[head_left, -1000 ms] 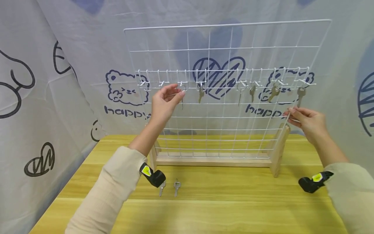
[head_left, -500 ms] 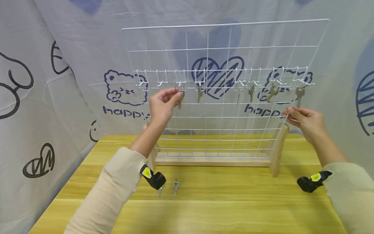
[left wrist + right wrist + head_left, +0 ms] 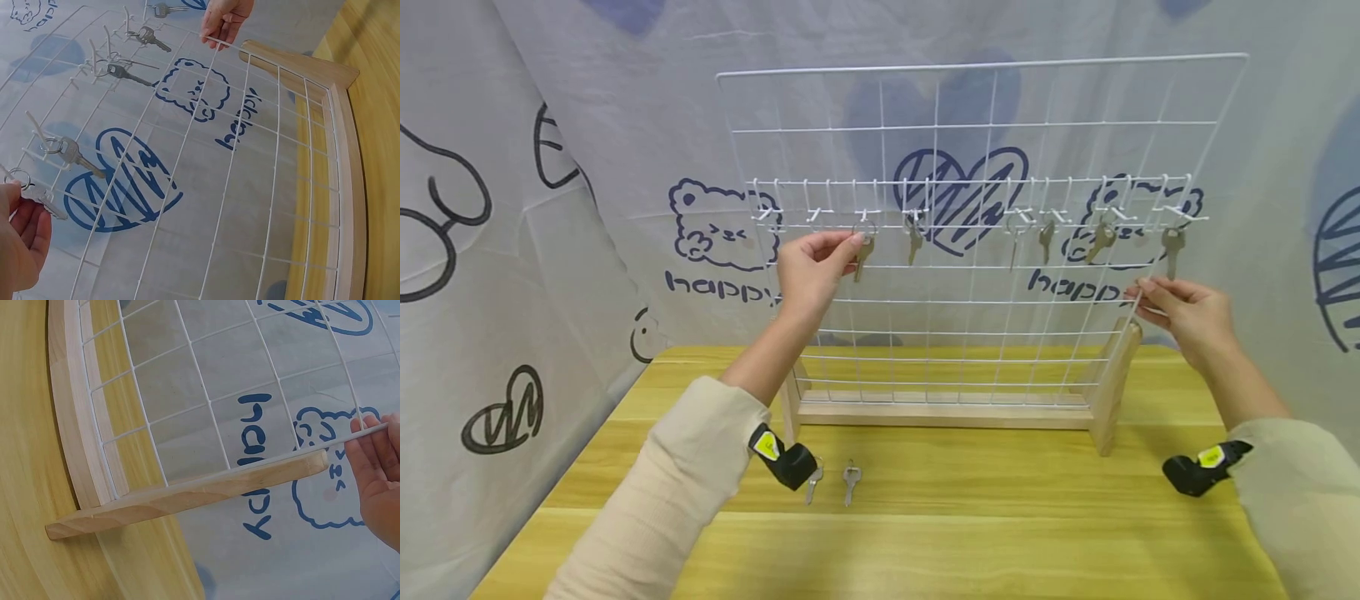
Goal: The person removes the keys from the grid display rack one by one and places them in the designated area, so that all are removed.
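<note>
Key pinched at its head by left hand; ring at the hook just above, seemingly threaded. Edge-on a second ago, key now turned broadside, hand a touch lower: likely hook-borne. Right hand, well right, grips edge of rack. Two loose keys lie on table below.

Yellow wood-grain table with two keys and wooden-footed grid rack.

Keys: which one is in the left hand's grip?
The leftmost hanging key, pinched by the left hand. The other hanging keys are all to its right; two loose keys lie on the table.
</note>
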Tool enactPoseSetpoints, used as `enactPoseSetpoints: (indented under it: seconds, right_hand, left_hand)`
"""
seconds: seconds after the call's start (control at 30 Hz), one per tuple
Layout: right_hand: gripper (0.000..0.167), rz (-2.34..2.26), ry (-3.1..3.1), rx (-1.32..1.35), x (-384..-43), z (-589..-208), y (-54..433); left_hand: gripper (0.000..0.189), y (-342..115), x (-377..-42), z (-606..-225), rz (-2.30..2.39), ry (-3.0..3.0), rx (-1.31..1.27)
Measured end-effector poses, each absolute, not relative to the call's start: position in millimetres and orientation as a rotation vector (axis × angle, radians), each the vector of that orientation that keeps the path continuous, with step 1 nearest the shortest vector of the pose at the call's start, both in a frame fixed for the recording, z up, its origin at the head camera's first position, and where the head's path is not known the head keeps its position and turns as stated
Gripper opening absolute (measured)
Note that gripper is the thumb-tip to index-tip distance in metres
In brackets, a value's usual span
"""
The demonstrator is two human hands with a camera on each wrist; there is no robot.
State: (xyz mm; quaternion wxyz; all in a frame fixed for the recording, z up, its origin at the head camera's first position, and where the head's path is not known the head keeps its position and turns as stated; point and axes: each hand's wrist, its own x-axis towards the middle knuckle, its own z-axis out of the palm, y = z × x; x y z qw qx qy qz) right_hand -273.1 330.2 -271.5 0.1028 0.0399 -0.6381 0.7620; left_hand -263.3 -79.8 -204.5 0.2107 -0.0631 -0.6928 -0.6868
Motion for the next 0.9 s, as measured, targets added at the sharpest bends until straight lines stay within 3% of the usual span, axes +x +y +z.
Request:
enactPoseSetpoints:
  seconds: [0.9]
  right_hand:
    - [0.004,2.309,-1.795,0.145,-273,-273,329]
  left_hand:
    - [0.023,-83,-247,-203,-1.98,-1.942,-0.159]
